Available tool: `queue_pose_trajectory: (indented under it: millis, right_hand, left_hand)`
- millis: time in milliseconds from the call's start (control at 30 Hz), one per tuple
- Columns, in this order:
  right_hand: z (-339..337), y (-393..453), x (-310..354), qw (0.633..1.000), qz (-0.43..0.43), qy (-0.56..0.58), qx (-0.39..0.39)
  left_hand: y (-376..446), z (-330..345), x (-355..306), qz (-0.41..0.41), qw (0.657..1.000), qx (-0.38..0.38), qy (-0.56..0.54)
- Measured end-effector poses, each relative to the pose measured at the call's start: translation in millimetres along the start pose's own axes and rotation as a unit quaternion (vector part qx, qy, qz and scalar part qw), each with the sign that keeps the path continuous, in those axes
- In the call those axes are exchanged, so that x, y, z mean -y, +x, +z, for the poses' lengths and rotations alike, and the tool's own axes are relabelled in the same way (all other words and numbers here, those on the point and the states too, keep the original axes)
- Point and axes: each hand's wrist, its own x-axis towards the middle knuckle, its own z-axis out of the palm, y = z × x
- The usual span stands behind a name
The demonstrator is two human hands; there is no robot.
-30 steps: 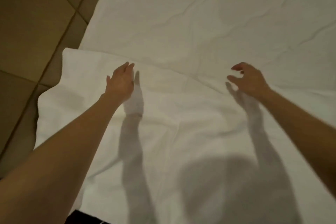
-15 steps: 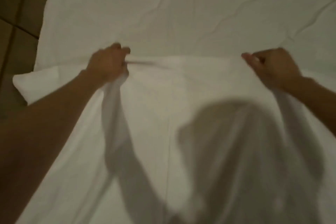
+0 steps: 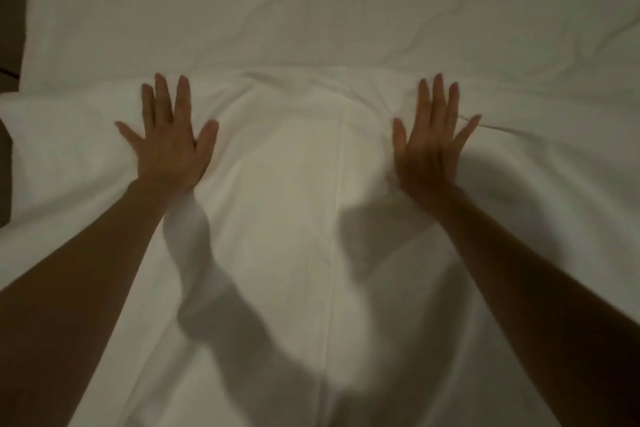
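Wrinkled bed linen [image 3: 311, 3] covers the far half; the white top sheet [image 3: 298, 218] lies nearer, pressed flat by left hand [image 3: 169, 149] and right hand [image 3: 429, 149], fingers spread, well apart. Soft, light, limp (it probably bunches readily): pinch its far edge.

I've one head-worn view, angled forward and down, close above the left hand [image 3: 166, 149] and right hand [image 3: 431, 149] on a white fabric sheet [image 3: 311, 10].

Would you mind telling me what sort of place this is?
Probably a bedroom: a wide white sheet covers a bed-like surface, left hand and right hand press a second white layer flat on it, and brown floor shows at left.
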Motion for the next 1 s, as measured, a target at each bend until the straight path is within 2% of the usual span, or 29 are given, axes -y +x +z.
queue_pose_trajectory:
  millis: [133,233,367,467,533,633,767,833,900,1000]
  right_hand:
    - [-5.3,-17.1,41.3,0.990,-0.130,0.040,0.037]
    - [-21.0,3.7,80.0,0.980,-0.168,0.062,0.086]
    - [-23.3,28.9,162.5,0.958,-0.248,0.060,0.132]
    - [-12.9,27.6,240.6,0.941,-0.301,0.080,0.134]
    - [-13.1,26.3,289.4,0.930,-0.315,0.094,0.163]
    - [-9.7,23.2,353.3,0.922,-0.329,0.075,0.189]
    - [8.6,23.4,396.3,0.930,-0.312,0.038,0.189]
    - [13.0,25.8,405.6,0.935,-0.318,0.026,0.157]
    - [15.3,29.7,410.5,0.933,-0.331,0.032,0.134]
    - [3.3,40.3,415.3,0.933,-0.323,0.109,0.115]
  left_hand:
    - [-33.0,-17.3,43.6,-0.065,0.998,-0.003,-0.025]
    - [-82.7,-28.1,95.7,-0.151,0.986,-0.016,-0.069]
    - [-144.9,-26.8,152.6,-0.260,0.961,0.009,-0.097]
    - [-150.0,-24.8,179.2,-0.277,0.949,-0.005,-0.149]
    - [-142.1,-25.9,185.2,-0.288,0.930,-0.030,-0.227]
    - [-137.3,-25.9,187.2,-0.341,0.878,-0.053,-0.331]
    - [-144.7,-20.6,194.9,-0.372,0.847,-0.041,-0.378]
    - [-155.2,-17.8,201.6,-0.373,0.837,-0.042,-0.399]
    - [-167.1,-14.6,207.5,-0.369,0.843,-0.024,-0.392]
    - [-177.1,-9.8,214.1,-0.356,0.892,0.000,-0.278]
